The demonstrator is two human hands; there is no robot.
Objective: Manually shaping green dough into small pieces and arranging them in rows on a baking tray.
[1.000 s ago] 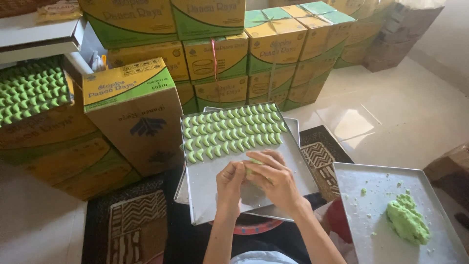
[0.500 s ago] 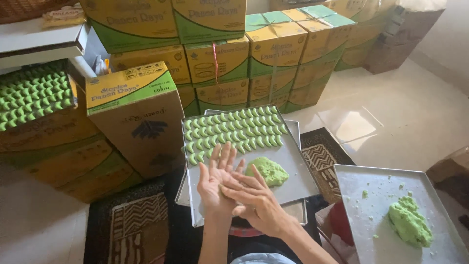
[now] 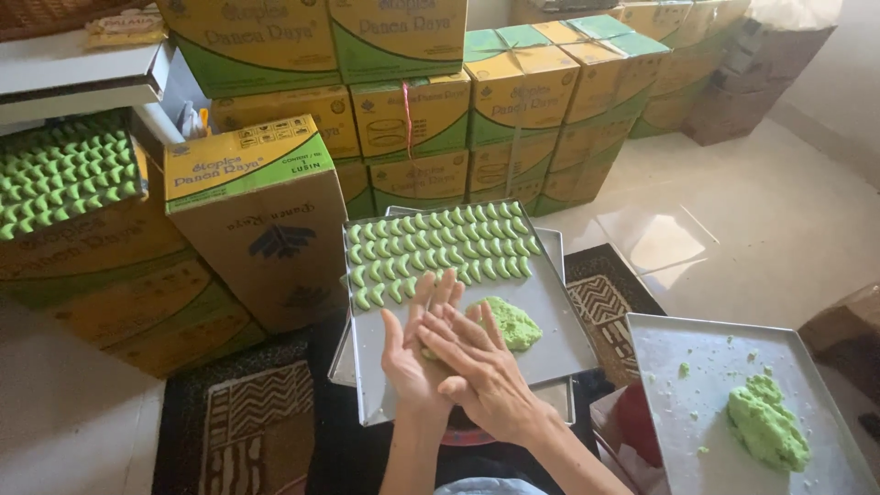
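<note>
My left hand is held palm up over a metal tray. My right hand lies flat across it, fingers straight. A small piece of green dough peeks out between the two palms. Just beyond my fingers a lump of green dough rests on the tray. Several rows of green crescent-shaped pieces fill the tray's far half.
A second metal tray at the right carries a larger green dough lump. Another tray of green pieces sits on boxes at the left. Stacked yellow-green cardboard boxes stand behind. Patterned mats cover the floor.
My hands lifted off the dough lump on the tray and came together palm to palm; the right hand now lies across the left with a piece of dough between them.
</note>
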